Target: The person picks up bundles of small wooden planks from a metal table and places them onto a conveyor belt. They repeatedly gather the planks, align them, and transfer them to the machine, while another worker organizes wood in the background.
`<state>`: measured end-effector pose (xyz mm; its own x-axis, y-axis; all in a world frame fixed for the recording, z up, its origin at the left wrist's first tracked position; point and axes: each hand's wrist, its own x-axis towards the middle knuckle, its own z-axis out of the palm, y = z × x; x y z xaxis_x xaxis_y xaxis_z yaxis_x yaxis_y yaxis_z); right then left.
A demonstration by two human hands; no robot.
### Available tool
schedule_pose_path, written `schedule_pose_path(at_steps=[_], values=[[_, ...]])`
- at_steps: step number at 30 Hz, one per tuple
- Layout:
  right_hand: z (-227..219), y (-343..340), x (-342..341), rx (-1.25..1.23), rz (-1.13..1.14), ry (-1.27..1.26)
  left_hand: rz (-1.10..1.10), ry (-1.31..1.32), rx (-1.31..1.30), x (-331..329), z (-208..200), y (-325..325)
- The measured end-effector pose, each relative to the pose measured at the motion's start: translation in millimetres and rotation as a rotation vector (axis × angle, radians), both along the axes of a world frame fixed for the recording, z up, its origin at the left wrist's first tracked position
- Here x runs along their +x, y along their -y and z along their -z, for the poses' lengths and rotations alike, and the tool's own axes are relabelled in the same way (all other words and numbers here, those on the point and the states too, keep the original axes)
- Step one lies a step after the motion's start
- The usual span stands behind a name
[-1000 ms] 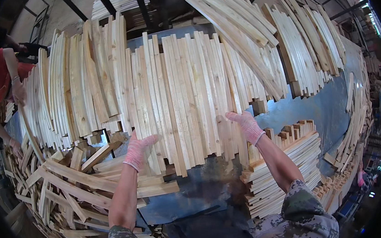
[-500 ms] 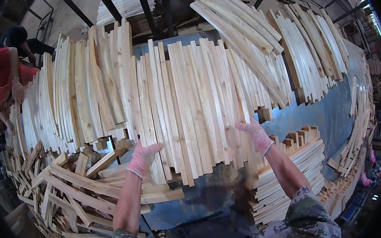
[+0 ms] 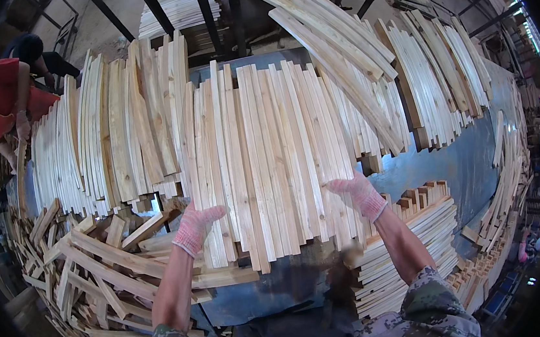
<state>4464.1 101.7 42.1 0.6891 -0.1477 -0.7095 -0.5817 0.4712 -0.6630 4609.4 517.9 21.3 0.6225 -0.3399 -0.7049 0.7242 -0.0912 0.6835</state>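
A wide row of pale wooden strips (image 3: 272,162) lies side by side in front of me, their near ends uneven. My left hand (image 3: 199,226), in a pink and white glove, grips the row's left edge with the thumb over the top. At the right edge my right hand (image 3: 358,196), gloved alike, presses inward with its thumb across the outer strips. The fingers of both hands are hidden beside or beneath the wood. Under the near ends shows the blue-grey metal tabletop (image 3: 256,300).
More strips stand in rows at left (image 3: 123,130) and right (image 3: 434,81), with several loose boards (image 3: 335,39) slanting across. A jumbled wood pile (image 3: 108,275) lies at lower left, a neat stack (image 3: 407,246) at lower right. A co-worker in red (image 3: 0,97) handles a strip at far left.
The row of strips has come slightly toward me, and its right-hand strips sit closer together. Both my hands have shifted a little left with it. The co-worker's arm has moved slightly.
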Motion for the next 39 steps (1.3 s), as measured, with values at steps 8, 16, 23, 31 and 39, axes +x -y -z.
schedule_pose_path(at_steps=[8,16,23,31,39], values=[[-48.4,-21.7,-46.9,0.023,-0.008,0.027,-0.001,0.007,-0.026,-60.9,-58.3,-15.2],[-104.2,-65.6,-117.5,-0.164,-0.067,0.156,-0.105,0.189,-0.236,-149.3,-128.7,-80.6],[-150.9,-127.1,-148.4,-0.207,-0.204,0.329,-0.23,0.238,-0.174,-251.1,-164.3,-162.5],[-163.0,-197.0,-161.2,-0.121,-0.542,0.428,-0.623,0.491,-0.028,-426.2,-214.1,-230.1],[-218.9,-345.6,-220.0,0.054,-0.988,0.618,-1.093,0.584,-0.01,-677.5,-268.7,-270.2]])
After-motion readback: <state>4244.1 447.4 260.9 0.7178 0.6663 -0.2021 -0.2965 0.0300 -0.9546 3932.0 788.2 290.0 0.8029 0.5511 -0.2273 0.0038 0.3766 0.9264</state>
